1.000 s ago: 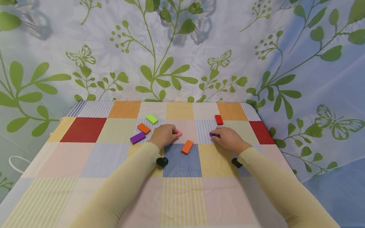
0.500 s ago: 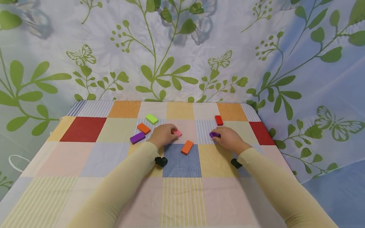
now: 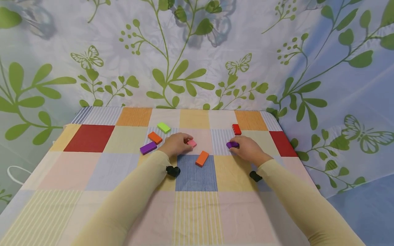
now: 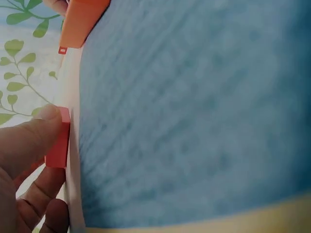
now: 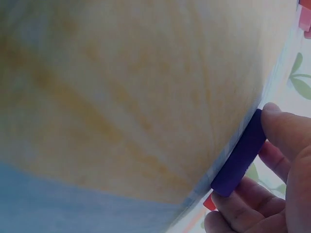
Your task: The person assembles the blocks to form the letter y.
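Observation:
In the head view, my left hand (image 3: 176,144) pinches a small flat pink block (image 3: 192,143) on the patchwork cloth. The left wrist view shows my thumb against one end of the pink block (image 4: 59,141), with fingertips at its other end. My right hand (image 3: 247,147) is at a purple block (image 3: 232,145). Its thumb and a fingertip hold the purple block (image 5: 239,154) by opposite ends in the right wrist view. Between the hands, a little nearer me, lies an orange block (image 3: 202,159).
Left of my left hand lie a lime green block (image 3: 163,127), another orange block (image 3: 155,138) and a second purple block (image 3: 148,148). A red block (image 3: 236,129) with white dots lies beyond my right hand. A leaf-patterned curtain (image 3: 197,51) hangs behind the table (image 3: 197,212).
Both hands have hardly moved. The fingers have shifted slightly, and more of the pink and purple blocks shows than before. The other blocks lie as they were.

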`<state>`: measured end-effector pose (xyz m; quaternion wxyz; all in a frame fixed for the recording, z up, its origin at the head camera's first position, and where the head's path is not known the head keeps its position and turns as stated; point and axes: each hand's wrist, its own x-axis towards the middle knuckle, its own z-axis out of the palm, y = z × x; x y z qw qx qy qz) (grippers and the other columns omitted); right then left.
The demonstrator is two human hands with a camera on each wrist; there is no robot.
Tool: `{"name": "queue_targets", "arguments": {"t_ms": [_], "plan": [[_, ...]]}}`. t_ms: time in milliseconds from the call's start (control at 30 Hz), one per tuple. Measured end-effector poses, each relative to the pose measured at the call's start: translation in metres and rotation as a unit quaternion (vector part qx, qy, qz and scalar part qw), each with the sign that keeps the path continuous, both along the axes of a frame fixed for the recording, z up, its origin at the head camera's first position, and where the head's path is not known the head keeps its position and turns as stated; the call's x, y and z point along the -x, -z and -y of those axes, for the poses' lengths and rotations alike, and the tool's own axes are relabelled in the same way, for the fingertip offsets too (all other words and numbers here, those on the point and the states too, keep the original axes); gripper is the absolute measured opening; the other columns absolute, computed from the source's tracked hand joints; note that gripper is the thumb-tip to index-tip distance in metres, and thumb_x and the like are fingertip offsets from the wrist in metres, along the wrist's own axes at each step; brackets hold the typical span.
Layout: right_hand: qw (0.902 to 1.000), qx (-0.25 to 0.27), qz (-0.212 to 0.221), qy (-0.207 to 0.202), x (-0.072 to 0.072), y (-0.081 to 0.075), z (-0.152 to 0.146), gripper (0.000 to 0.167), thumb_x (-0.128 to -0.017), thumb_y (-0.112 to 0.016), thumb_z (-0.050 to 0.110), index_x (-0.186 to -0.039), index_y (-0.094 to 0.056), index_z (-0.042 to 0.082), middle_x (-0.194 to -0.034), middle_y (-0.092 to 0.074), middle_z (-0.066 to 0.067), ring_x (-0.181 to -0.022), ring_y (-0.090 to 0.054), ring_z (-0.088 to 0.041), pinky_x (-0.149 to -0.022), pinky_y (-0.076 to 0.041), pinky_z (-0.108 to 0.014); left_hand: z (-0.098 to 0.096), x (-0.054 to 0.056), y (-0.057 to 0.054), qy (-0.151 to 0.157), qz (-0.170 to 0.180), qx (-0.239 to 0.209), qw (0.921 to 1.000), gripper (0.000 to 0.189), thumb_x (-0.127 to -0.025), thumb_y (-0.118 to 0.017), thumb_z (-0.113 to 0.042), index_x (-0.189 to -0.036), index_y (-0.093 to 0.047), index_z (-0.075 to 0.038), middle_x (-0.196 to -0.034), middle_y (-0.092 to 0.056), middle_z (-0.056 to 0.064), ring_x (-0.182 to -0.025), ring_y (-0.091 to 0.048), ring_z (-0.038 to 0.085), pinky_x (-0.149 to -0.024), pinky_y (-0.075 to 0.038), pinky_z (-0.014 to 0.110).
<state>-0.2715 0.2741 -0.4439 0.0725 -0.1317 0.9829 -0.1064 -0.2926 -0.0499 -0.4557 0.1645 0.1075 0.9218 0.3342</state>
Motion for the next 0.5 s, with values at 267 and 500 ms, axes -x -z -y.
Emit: {"name": "queue_targets", "arguments": {"t_ms": [267, 500], "plan": [[0.9995, -0.001, 0.019, 0.024, 0.0012, -0.0014, 0.0012, 0.049, -0.098, -0.076, 0.031, -0.138, -0.065, 0.006, -0.139, -0.066, -0.019, -0.128, -0.062, -0.038, -0.114, -0.047, -0.057, 0.0027, 0.0021, 0.0017, -0.001, 0.006, -0.008, 1.0000, 0.051, -0.094, -0.081, -0.033, -0.142, -0.067, -0.024, -0.130, -0.069, 0.003, -0.117, -0.060, 0.025, -0.111, -0.047, 0.047], [0.9994, -0.012, 0.017, 0.028, 0.0017, -0.0015, 0.0031, 0.049, -0.098, -0.076, 0.031, -0.138, -0.065, 0.005, -0.138, -0.067, -0.019, -0.128, -0.062, -0.039, -0.114, -0.047, -0.057, 0.0035, 0.0032, 0.0036, -0.001, 0.009, -0.011, 0.9999, 0.051, -0.094, -0.080, -0.033, -0.143, -0.067, -0.024, -0.130, -0.069, 0.003, -0.117, -0.060, 0.025, -0.112, -0.047, 0.048]]}}
